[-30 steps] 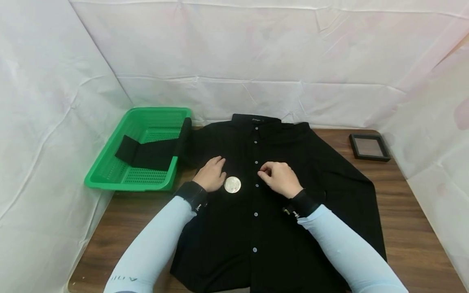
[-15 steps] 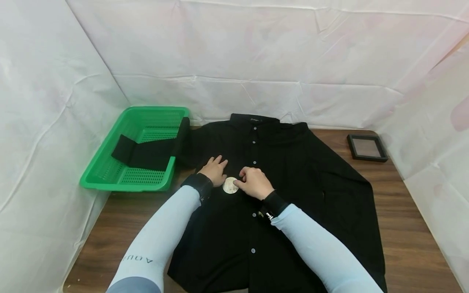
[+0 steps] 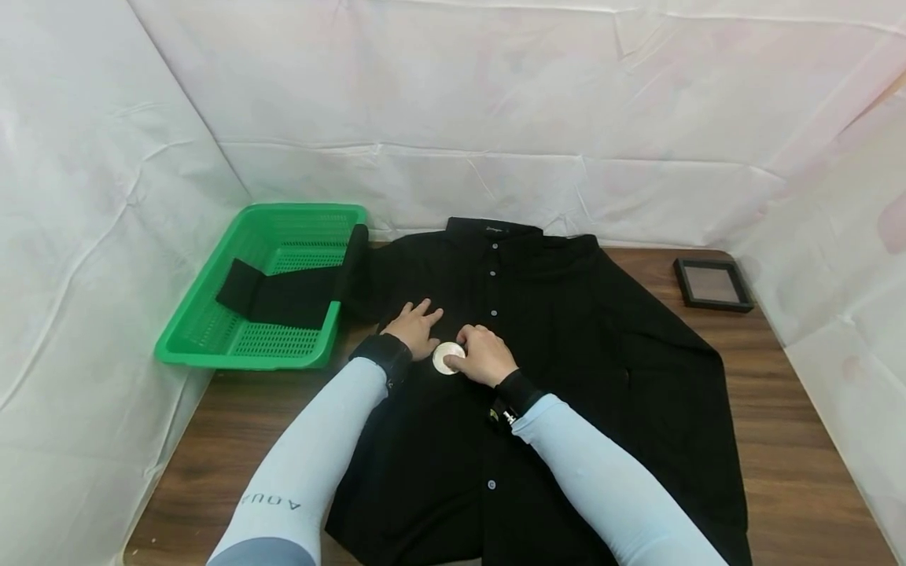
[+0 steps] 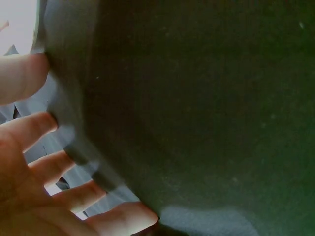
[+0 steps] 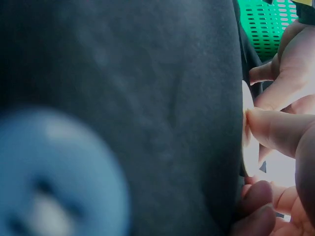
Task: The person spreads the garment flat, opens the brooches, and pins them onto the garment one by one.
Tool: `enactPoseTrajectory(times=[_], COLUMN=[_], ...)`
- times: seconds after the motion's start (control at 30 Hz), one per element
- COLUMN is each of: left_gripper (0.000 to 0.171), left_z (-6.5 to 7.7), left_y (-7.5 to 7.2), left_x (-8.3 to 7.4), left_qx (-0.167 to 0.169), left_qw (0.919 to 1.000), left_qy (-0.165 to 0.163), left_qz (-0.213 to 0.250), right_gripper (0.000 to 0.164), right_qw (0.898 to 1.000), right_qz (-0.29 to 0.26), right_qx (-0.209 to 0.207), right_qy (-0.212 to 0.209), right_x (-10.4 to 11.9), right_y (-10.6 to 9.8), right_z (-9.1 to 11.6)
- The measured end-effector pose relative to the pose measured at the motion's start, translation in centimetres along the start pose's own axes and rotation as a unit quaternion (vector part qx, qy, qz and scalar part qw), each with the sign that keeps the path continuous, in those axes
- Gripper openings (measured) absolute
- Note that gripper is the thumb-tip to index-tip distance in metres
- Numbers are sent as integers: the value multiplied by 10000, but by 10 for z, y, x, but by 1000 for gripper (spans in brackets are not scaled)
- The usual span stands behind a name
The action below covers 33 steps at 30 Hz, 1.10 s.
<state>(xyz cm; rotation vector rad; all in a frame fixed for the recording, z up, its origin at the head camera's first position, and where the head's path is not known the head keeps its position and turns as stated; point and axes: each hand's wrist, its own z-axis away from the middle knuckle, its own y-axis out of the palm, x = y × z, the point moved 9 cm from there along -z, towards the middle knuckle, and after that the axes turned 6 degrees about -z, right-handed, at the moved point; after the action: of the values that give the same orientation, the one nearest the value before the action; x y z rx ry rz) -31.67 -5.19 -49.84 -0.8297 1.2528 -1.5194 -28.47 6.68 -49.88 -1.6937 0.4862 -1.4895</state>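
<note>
A black button-up shirt (image 3: 559, 440) lies spread with its collar at the far side. On its left front is a large round silver coin (image 3: 440, 356). My right hand (image 3: 486, 358) grips the coin at its right edge, thumb laid on the face and the other fingers curled beside it. The right wrist view catches the coin (image 5: 250, 147) nearly edge-on under that thumb. Just to the left, my left hand (image 3: 414, 330) rests on the shirt with fingers spread and thumb close to the coin. A blurred shirt button (image 5: 74, 147) looms near the right wrist camera.
A green plastic basket (image 3: 244, 360) stands at the back left, with the shirt's black sleeve (image 3: 297, 299) draped into it. At the back right, a small black frame with a clear pane (image 3: 713, 284) lies on the wooden table (image 3: 800, 440). White sheets enclose the sides.
My right hand has moved left from the button line onto the coin. The coin's shine has changed while its place stays about the same. My left hand's fingers have spread wider.
</note>
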Motion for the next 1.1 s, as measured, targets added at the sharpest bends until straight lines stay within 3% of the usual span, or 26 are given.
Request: enactPoseTrajectory(times=[0.37, 0.73, 0.9, 1.1], left_gripper=[62, 61, 61, 61], left_z=[1, -1, 0, 1], left_y=[-7, -6, -7, 0], left_x=[-1, 3, 0, -3], left_qx=[131, -26, -20, 84], left_qw=[9999, 10000, 10000, 9999], left_qy=[-57, -32, -57, -144], left_qz=[-67, -82, -18, -1], right_gripper=[34, 33, 33, 30], right_qw=[10000, 9999, 9990, 9926], right_qz=[29, -69, -384, -1157], right_qx=[-55, 4, 116, 291], right_qy=[37, 89, 175, 216], right_x=[1, -1, -9, -18], right_y=[-1, 2, 2, 1], right_z=[1, 0, -1, 1])
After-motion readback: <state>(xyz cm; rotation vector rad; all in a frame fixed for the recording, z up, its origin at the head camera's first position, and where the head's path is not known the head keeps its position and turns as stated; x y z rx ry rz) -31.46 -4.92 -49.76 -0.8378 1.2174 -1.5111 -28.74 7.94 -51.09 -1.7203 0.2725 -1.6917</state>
